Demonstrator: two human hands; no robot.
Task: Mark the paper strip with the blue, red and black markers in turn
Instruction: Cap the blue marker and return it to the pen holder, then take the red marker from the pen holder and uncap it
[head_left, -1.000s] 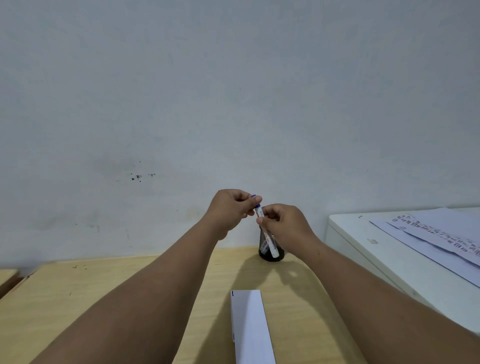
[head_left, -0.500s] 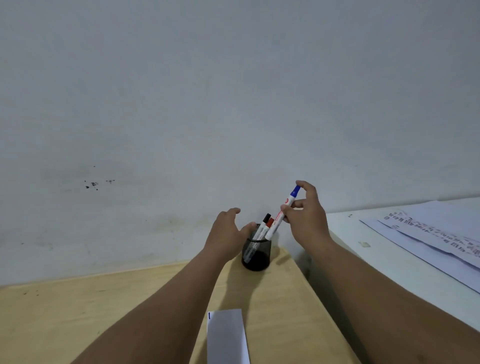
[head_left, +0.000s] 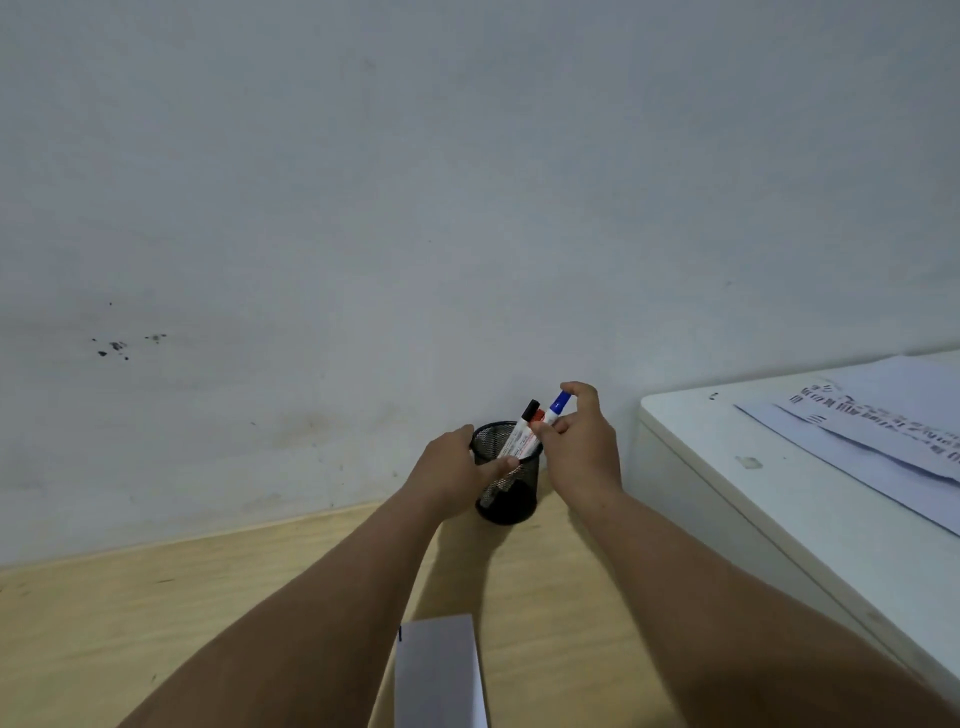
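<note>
A black mesh pen cup (head_left: 511, 499) stands on the wooden table by the wall. My left hand (head_left: 457, 475) wraps around its left side. The black marker (head_left: 521, 426) and the red marker (head_left: 534, 423) lean inside the cup. My right hand (head_left: 584, 447) pinches the blue marker (head_left: 557, 406) at the cup's rim, its blue cap pointing up and its lower end hidden behind my fingers. The white paper strip (head_left: 441, 670) lies on the table near me, a small dark mark at its top left corner.
A white cabinet (head_left: 769, 499) stands to the right, higher than the wooden table (head_left: 156, 623), with printed sheets (head_left: 883, 421) on top. A pale wall with a few dark specks rises right behind the cup.
Both hands held the blue marker together a second ago. My left hand then went to the cup, and my right hand has lowered the blue marker to the cup's rim.
</note>
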